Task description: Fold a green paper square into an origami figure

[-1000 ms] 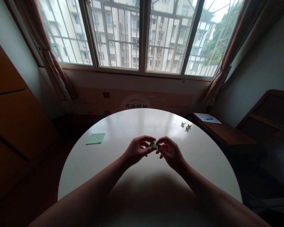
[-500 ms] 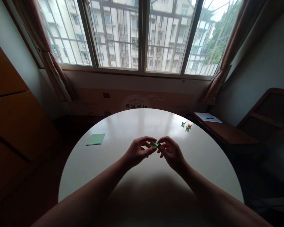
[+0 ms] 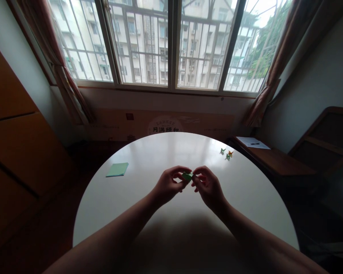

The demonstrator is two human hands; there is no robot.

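Observation:
A small folded piece of green paper (image 3: 187, 176) is pinched between my two hands above the middle of the white round table (image 3: 171, 148). My left hand (image 3: 171, 184) grips its left side between thumb and fingers. On the other side, my right hand (image 3: 207, 184) pinches the right end, its fingertips almost meeting those of the left. The fingers partly cover the paper, so its exact folds cannot be made out.
To the left lies a stack of light green square paper (image 3: 117, 169). Two small green folded paper figures (image 3: 223, 150) and an orange one (image 3: 230, 153) stand at the table's far right. Beyond it, a wooden bench (image 3: 277, 161) carries a white sheet (image 3: 253, 143) with a pen.
The green paper has tilted slightly between my fingers, and more of its face shows. Both hands keep their pinch; the whole view has shifted a little.

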